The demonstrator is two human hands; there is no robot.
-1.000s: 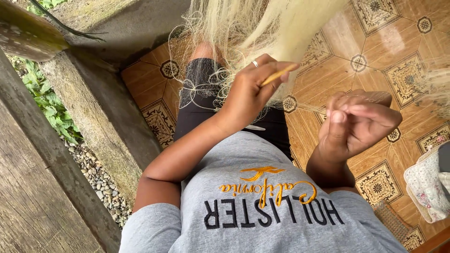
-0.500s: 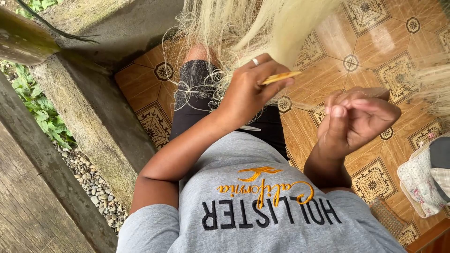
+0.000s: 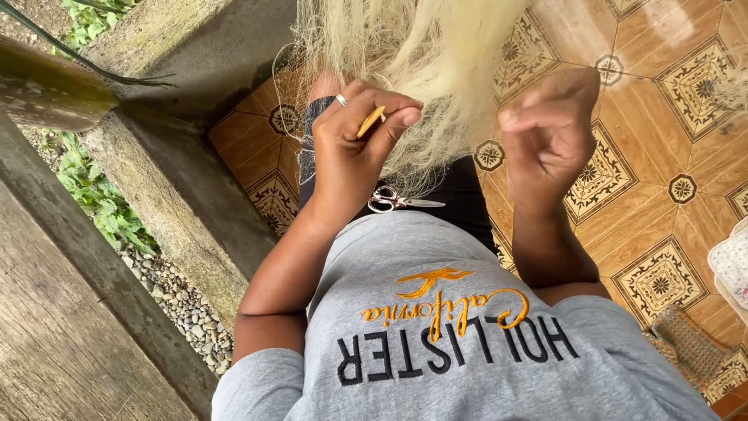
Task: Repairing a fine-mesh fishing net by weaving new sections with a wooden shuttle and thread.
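Now | left hand (image 3: 360, 140) grasping yellow stick (image 3: 371, 122) | right hand (image 3: 549, 129) clenched at pale netting (image 3: 421, 47) | scissors (image 3: 401, 201) on lap

We see soft, even daylight with no hard shadows; only a dim shade lies under the concrete ledge (image 3: 195, 195). The glossy floor tiles (image 3: 662, 156) give a pale glare near the top right. Our right hand (image 3: 549, 129) is blurred by motion, and the pale fibres (image 3: 436, 54) look hazy. The grey shirt (image 3: 467, 351) stays sharp. Lines bend slightly at the edges.
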